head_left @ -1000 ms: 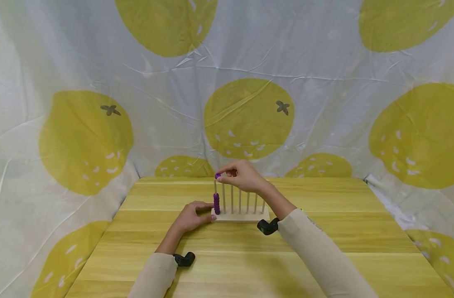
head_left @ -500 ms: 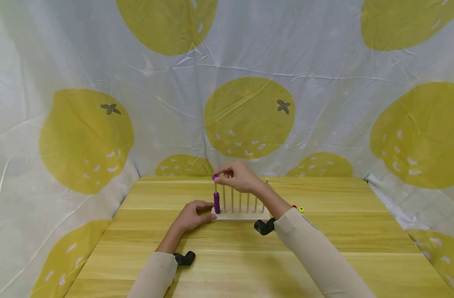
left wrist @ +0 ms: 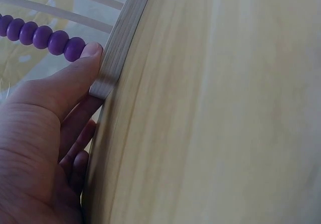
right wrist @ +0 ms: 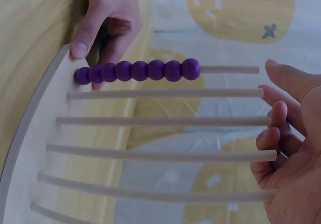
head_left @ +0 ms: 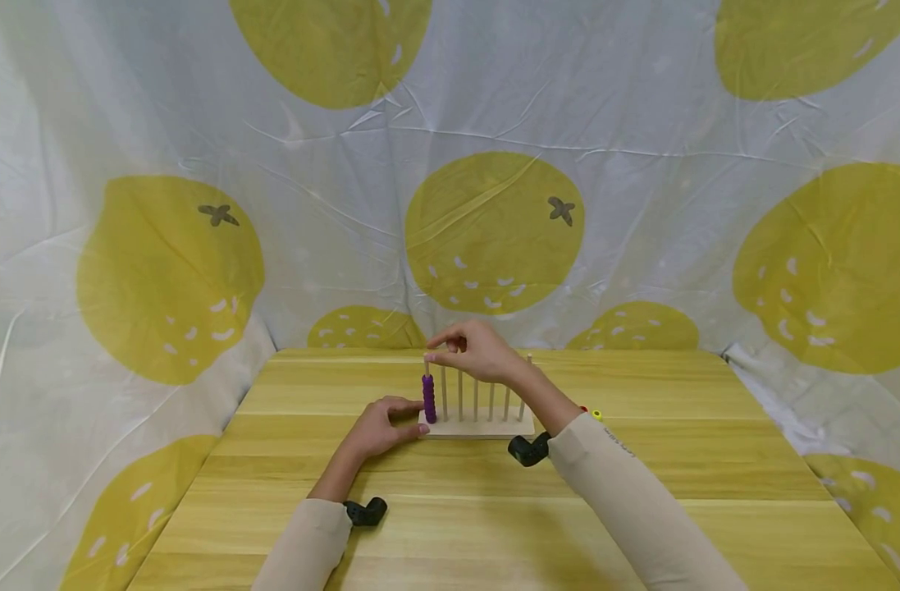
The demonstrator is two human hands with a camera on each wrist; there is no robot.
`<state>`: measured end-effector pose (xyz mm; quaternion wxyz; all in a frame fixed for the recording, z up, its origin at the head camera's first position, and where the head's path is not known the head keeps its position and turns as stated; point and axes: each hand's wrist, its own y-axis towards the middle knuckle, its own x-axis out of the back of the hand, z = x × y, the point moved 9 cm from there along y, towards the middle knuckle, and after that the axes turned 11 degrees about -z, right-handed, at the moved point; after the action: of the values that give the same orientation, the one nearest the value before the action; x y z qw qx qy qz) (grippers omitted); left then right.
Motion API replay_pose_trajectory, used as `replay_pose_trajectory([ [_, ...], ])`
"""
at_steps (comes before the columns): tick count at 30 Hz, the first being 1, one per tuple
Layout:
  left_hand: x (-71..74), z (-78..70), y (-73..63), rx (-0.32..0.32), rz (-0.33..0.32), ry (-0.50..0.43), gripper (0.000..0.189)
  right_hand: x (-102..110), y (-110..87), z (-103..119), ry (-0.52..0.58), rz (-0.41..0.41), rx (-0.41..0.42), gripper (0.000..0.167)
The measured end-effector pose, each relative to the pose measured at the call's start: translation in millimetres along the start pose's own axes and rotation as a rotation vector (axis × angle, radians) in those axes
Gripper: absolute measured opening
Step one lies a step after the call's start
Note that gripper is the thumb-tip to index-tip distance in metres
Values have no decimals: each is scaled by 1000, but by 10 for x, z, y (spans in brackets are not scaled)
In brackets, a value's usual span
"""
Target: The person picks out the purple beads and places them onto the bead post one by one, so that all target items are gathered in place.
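Note:
A wooden peg stand (head_left: 479, 428) with a row of upright pegs sits on the table. Several purple beads (head_left: 429, 400) are stacked on its leftmost peg, whose upper part is bare in the right wrist view. My left hand (head_left: 376, 431) grips the left end of the base, with the thumb (left wrist: 90, 53) on its top beside the lowest bead. At the top of the leftmost peg is my right hand (head_left: 482, 353), its thumb and index finger apart and nothing between them. Its other fingers are loosely bent near the neighbouring peg tips in the right wrist view.
A yellow bead (head_left: 597, 414) and a red bead (head_left: 584, 410), partly hidden by the right sleeve, lie right of the stand. A lemon-print cloth (head_left: 331, 246) hangs behind the wooden table (head_left: 435, 525).
My right hand has let go of a purple bead at the top of the leftmost peg. The bead has dropped onto the stack, which is taller. My left hand has stayed in place.

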<state>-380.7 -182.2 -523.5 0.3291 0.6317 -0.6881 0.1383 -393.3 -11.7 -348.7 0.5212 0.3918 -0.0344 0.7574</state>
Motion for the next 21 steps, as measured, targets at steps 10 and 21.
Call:
replay_pose_trajectory([
  [10, 8, 36, -21, 24, 3, 1, 48, 151, -104, -48, 11, -6, -12, 30],
  [21, 62, 43, -35, 17, 4, 16, 49, 475, -290, -200, -44, -66, 2, 28],
])
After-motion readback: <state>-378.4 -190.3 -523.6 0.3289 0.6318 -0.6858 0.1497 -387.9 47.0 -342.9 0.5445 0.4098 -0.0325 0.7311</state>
